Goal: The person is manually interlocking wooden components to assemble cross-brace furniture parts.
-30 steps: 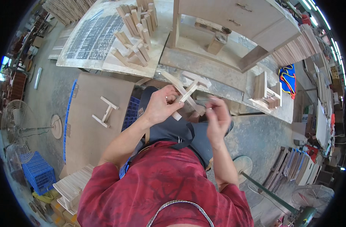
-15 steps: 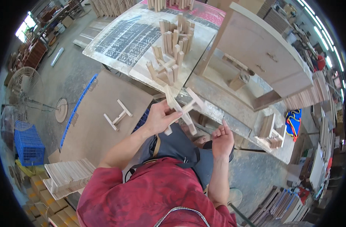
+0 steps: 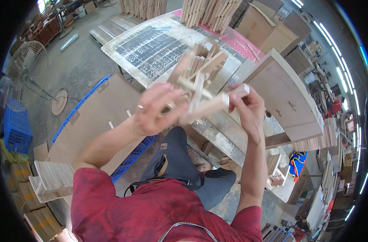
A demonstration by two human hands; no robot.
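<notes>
In front of my chest hangs a small pale wooden frame of joined bars (image 3: 210,107), tilted and smeared by motion. My right hand (image 3: 250,111) pinches the near right end of it between thumb and fingers. My left hand (image 3: 157,109), blurred, has its fingers spread close to the frame's left end; whether they touch the wood I cannot tell. Beyond the frame, a cluster of upright wooden pieces (image 3: 200,60) stands on the worktable (image 3: 167,30), partly hidden by the frame and my hands.
A large box-like wooden panel piece (image 3: 292,97) stands at the right. At the left are a brown board (image 3: 95,109) with a blue edge, a stack of wooden slats (image 3: 53,177), and a standing fan (image 3: 33,56). Tall wooden bundles (image 3: 210,14) stand on the table's far side.
The wooden frame has been raised and turned. My right hand, free before, now grips its right end, while my left hand's fingers have spread from their grip. The view has shifted.
</notes>
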